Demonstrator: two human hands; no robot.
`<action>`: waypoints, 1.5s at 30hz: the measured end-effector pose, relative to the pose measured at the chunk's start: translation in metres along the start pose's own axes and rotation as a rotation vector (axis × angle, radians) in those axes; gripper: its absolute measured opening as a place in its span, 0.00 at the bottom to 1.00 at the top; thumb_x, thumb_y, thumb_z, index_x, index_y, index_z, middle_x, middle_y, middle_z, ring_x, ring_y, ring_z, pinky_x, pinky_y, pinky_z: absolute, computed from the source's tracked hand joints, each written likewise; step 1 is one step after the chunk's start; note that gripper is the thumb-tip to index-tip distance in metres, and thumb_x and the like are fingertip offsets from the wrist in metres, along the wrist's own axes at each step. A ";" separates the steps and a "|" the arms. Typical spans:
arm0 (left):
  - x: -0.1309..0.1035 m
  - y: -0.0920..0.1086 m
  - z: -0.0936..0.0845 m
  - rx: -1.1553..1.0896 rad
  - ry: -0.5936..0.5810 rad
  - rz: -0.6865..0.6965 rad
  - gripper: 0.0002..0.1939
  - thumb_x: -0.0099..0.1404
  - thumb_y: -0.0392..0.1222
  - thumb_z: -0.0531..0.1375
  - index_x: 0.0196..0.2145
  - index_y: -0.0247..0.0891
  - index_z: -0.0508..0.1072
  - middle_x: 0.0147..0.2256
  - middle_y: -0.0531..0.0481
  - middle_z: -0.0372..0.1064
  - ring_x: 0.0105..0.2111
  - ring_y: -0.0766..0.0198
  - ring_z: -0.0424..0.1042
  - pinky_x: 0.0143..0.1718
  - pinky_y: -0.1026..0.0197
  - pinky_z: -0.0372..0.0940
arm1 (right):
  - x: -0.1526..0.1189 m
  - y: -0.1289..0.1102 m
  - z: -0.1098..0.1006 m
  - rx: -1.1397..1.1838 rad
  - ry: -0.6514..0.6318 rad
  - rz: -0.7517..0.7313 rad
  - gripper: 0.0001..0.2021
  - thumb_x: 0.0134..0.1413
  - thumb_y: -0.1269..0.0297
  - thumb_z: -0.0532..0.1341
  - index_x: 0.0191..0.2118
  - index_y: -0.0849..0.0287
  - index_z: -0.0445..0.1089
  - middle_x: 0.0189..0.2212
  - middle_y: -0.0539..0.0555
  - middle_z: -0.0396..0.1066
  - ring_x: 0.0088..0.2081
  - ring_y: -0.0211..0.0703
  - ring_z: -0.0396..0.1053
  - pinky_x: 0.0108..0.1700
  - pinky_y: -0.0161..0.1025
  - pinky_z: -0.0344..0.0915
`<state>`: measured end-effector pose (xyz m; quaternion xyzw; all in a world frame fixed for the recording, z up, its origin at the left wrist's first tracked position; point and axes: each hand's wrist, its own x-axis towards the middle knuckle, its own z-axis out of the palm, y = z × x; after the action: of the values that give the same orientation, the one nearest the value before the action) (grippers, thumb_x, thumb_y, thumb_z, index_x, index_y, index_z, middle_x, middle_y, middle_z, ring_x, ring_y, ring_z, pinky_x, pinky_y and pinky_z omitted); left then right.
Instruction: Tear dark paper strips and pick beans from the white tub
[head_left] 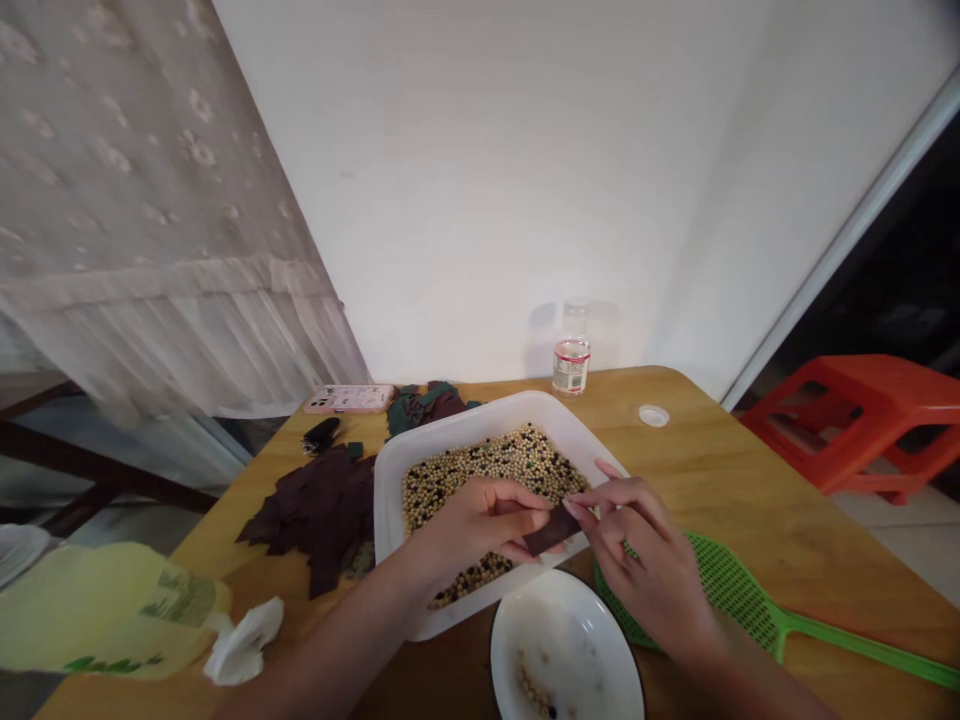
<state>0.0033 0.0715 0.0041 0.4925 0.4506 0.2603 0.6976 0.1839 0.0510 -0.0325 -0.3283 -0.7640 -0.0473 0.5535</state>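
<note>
Over the near right corner of a white plastic tub (390, 545), my left hand (484, 520) pinches a dark brown strip (551, 532) between thumb and fingers. My right hand (637, 535) is closed at the strip's upper right end, its thumb and fingertips pressed together there; whether a bead sits between them is too small to make out. Many cream and black beads (495, 455) fill the tub. Just below the hands stands a white bowl (577, 640) with a dark rim, holding a few beads near its bottom.
Left of the tub lies a heap of dark brown strips (315, 515), with green pieces (424, 405) behind. A pink phone (350, 398), black key fob (321, 435), clear bottle (571, 360), white lid (653, 415), green fly swatter (735, 590), crumpled tissue (244, 645) and yellowish bottle (112, 610) surround it.
</note>
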 end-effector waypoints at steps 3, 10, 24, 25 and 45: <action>0.000 0.000 0.000 -0.008 0.007 0.007 0.19 0.47 0.52 0.68 0.33 0.36 0.75 0.29 0.49 0.76 0.32 0.64 0.75 0.36 0.61 0.68 | 0.000 -0.001 0.000 -0.003 0.003 0.004 0.15 0.51 0.81 0.58 0.23 0.56 0.56 0.27 0.48 0.64 0.30 0.35 0.69 0.51 0.47 0.70; -0.001 0.000 0.001 0.010 -0.006 -0.004 0.18 0.47 0.51 0.68 0.32 0.36 0.75 0.28 0.49 0.76 0.32 0.63 0.75 0.35 0.60 0.69 | -0.002 0.000 0.000 -0.006 -0.019 0.010 0.14 0.52 0.80 0.57 0.24 0.55 0.56 0.28 0.48 0.64 0.31 0.36 0.69 0.50 0.50 0.70; -0.001 0.001 0.002 0.011 -0.012 -0.006 0.19 0.47 0.52 0.68 0.32 0.36 0.75 0.28 0.50 0.75 0.32 0.63 0.75 0.35 0.61 0.68 | -0.001 0.000 0.000 -0.016 -0.007 0.015 0.14 0.53 0.79 0.57 0.24 0.55 0.55 0.27 0.48 0.65 0.30 0.36 0.69 0.49 0.50 0.71; -0.001 0.001 0.002 0.018 -0.019 -0.012 0.19 0.46 0.52 0.68 0.32 0.36 0.75 0.27 0.50 0.75 0.31 0.63 0.75 0.35 0.61 0.68 | -0.001 0.000 -0.001 -0.015 -0.004 0.020 0.14 0.53 0.79 0.57 0.24 0.55 0.55 0.27 0.48 0.65 0.30 0.36 0.69 0.49 0.50 0.71; -0.001 0.001 0.003 0.003 -0.017 0.005 0.16 0.47 0.49 0.68 0.31 0.36 0.76 0.26 0.53 0.73 0.28 0.67 0.73 0.33 0.63 0.68 | -0.002 0.000 0.001 -0.002 0.002 0.015 0.14 0.52 0.80 0.58 0.24 0.55 0.56 0.28 0.49 0.65 0.30 0.36 0.69 0.50 0.51 0.70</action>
<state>0.0056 0.0700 0.0057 0.4967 0.4439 0.2572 0.7001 0.1836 0.0505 -0.0347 -0.3347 -0.7609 -0.0443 0.5541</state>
